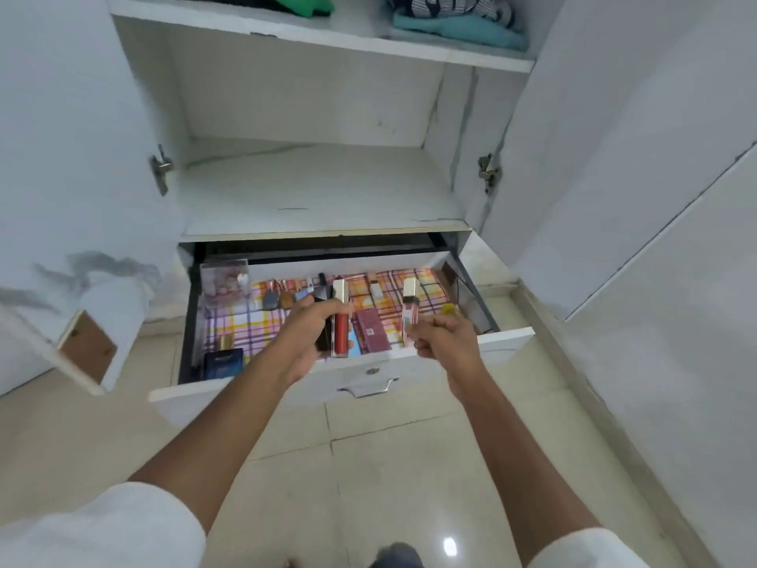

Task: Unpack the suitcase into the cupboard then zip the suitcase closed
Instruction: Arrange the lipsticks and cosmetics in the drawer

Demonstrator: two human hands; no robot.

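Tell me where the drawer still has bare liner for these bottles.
Liner shows bare mid-left, between the clear box, the dark blue box and the left hand. A smaller patch lies back right, beyond the pink bottle in the right hand. The back row by the small bottles and the centre near the maroon box are crowded.

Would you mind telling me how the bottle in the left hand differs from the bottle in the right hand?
The red bottle in the left hand is deep red, while the pink bottle in the right hand is pale pink and clear. The red bottle is held together with a black item; the pink bottle is pinched alone. The red bottle looks longer. Both stand roughly upright with pale gold caps, above the open drawer.
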